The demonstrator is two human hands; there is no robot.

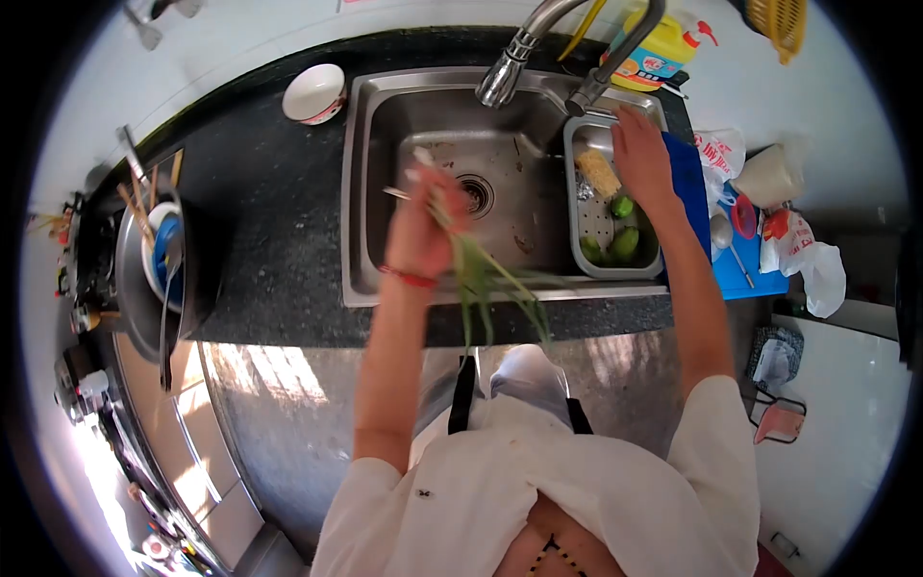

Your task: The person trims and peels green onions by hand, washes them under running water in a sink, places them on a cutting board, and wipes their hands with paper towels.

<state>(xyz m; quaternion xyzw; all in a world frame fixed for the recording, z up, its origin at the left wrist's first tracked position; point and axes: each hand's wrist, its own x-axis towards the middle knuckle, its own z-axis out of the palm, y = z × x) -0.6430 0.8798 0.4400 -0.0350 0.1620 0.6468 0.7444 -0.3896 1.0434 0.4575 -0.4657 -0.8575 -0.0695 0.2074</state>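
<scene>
My left hand (425,231), blurred by motion, is closed around a bunch of scallions (478,279) above the sink (409,183). Their pale root ends stick out past my fingers, and the long green leaves hang toward the counter's front edge. My right hand (642,159) reaches over the far right corner of the grey drain basket (575,231), fingers extended and slightly bent near its rim. Whether they touch the rim is unclear. Inside the basket lie a yellowish sponge-like block (598,173) and several green vegetable pieces (624,242).
A faucet (505,77) arches over the sink's back. Behind it stands a yellow pump bottle (654,53). A white bowl (314,93) sits at the back left. Farther left is a large pan (144,322) with bowls and utensils. Plastic bags (793,245) lie at right.
</scene>
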